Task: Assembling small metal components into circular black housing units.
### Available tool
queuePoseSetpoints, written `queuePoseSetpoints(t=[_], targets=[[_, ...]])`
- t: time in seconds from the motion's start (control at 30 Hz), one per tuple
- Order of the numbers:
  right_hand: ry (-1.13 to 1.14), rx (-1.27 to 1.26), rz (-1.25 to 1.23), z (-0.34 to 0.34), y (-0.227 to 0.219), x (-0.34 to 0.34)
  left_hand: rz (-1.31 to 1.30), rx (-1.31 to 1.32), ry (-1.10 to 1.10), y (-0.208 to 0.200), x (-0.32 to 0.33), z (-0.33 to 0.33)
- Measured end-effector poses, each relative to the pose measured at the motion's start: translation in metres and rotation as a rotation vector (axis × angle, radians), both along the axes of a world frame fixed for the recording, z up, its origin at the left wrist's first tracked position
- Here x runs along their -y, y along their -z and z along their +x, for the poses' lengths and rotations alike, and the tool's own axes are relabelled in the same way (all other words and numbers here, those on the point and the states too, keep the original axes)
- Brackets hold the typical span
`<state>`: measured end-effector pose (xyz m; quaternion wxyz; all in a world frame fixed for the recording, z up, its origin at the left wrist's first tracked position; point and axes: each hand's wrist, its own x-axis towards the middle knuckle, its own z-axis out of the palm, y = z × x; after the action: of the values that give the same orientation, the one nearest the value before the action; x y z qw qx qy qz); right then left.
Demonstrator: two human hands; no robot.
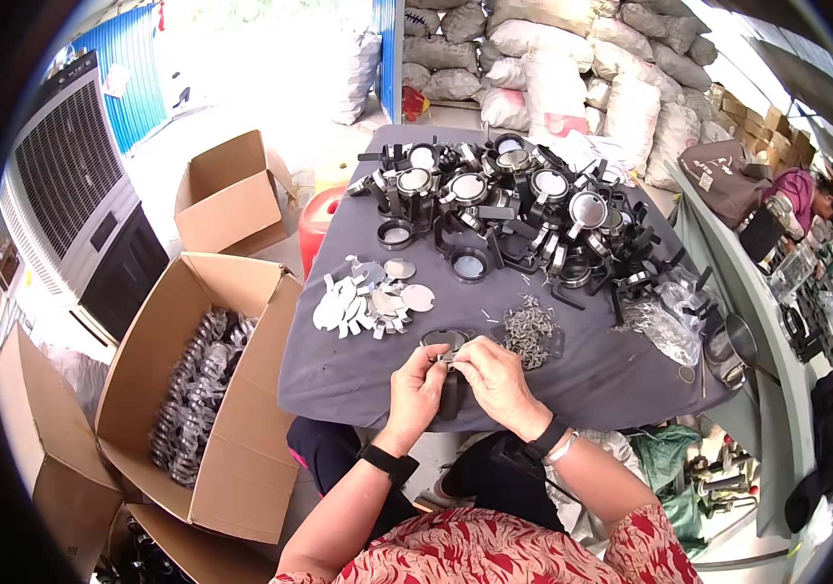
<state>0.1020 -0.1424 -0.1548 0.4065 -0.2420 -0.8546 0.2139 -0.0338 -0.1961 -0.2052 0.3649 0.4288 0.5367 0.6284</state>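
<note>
At the near edge of the grey-covered table, my left hand [415,391] and my right hand [500,378] meet over a black ring-shaped part with a handle [449,397]. Fingers of both hands are pinched at its middle, where a small metal piece shows; the exact fit is hidden by the fingertips. Thin silvery discs with tabs [370,304] lie loose beyond my left hand. Just past my right hand is a heap of small metal pins or screws [530,329]. Farther back, many black ring parts with handles, some with silvery discs [468,187], form a large pile.
A clear plastic bag of small parts [670,326] lies at the table's right. To the left stand an open carton with wrapped parts [241,428], another carton [227,200], a red stool [319,222] and an air cooler [76,175]. A person [806,202] sits at the right bench.
</note>
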Motion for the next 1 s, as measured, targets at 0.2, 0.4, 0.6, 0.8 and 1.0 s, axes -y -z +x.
queuePoseSetpoints(t=[0.2,0.4,0.6,0.8,1.0], targets=[[0.030,-0.058,0.063,-0.008,0.014,0.003,0.101,-0.032,0.022,0.011,-0.002,-0.002],[0.075,-0.130,0.033,-0.010,0.019,0.004,0.064,-0.011,0.072,0.002,0.001,0.003],[0.137,-0.120,-0.044,-0.013,0.016,0.010,0.047,0.062,0.008,0.005,-0.001,0.002],[0.214,-0.012,-0.082,0.037,0.001,0.007,0.023,0.001,0.003,0.003,-0.001,-0.001],[0.476,0.176,-0.055,0.125,-0.005,-0.026,-0.032,0.145,-0.023,-0.006,0.002,0.004]])
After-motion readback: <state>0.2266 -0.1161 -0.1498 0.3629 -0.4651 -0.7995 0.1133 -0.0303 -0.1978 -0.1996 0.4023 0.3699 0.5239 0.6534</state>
